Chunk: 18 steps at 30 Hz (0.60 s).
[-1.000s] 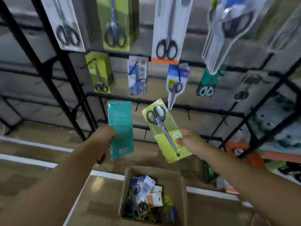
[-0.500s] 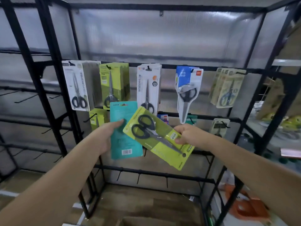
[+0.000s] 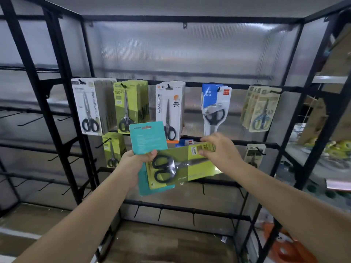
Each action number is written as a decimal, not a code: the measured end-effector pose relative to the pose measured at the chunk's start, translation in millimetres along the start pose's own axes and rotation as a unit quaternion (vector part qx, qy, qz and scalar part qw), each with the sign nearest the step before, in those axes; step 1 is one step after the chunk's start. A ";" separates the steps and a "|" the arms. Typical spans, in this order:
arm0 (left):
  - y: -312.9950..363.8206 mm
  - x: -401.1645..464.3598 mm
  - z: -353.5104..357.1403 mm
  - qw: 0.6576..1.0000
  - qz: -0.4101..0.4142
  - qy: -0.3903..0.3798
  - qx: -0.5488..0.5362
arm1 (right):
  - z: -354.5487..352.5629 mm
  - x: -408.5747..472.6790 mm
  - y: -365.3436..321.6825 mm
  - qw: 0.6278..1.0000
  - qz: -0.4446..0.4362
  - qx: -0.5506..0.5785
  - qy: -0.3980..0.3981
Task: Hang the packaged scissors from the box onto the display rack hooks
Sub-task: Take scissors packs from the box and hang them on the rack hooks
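Green scissors pack [image 3: 197,168] between left hand [image 3: 133,164] and right hand [image 3: 220,150]

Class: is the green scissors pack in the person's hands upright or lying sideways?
Sideways: the green scissors pack lies nearly level, handles toward the left hand, hang-tab end pinched by the right hand.

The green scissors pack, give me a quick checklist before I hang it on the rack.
1. Grip on the green scissors pack: the right hand pinches its top end, and the left hand holds the handle end together with a teal pack. Ok.
2. Pack orientation: it lies sideways, hang end pointing right, not upright. Not ok.
3. Hang hole clear: the right hand's fingers cover that end. Cannot tell.
4. Matching stock: a green stack on the top rail looks like the same design. Ok.
5. Room on that hook: the stack looks thick. Cannot tell.
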State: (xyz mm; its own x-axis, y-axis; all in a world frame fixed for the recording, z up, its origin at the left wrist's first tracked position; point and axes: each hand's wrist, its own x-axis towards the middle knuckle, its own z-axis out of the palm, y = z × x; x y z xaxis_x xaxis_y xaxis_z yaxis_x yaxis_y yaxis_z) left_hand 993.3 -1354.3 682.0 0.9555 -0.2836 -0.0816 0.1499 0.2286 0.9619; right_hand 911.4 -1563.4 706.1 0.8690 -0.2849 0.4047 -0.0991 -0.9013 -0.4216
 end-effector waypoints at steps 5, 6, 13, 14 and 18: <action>-5.8 0.9 5.4 0.980 -0.034 0.092 -0.171 | 10.4 -3.9 -8.5 0.915 0.192 0.355 0.016; -8.6 0.9 6.7 0.977 -0.033 0.089 -0.191 | 13.1 -7.3 -10.8 0.888 0.187 0.420 -0.023; -25.9 -8.1 13.8 0.984 -0.010 -0.002 -0.178 | 38.8 -9.0 -17.0 0.829 0.184 0.527 -0.009; -28.1 -8.7 13.4 0.984 -0.020 -0.001 -0.174 | 40.8 -7.9 -14.0 0.826 0.193 0.530 -0.003; -48.5 -13.4 9.0 0.981 -0.072 -0.005 -0.179 | 53.4 -7.5 4.9 0.794 0.257 0.551 -0.004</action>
State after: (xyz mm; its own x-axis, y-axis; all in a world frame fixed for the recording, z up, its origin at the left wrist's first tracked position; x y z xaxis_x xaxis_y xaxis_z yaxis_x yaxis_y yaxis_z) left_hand 970.9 -1369.9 638.8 0.9155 -0.3462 -0.2049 0.3643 0.4976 0.7872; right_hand 930.2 -1548.2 657.6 0.8550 -0.5159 -0.0537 0.0393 0.1678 -0.9850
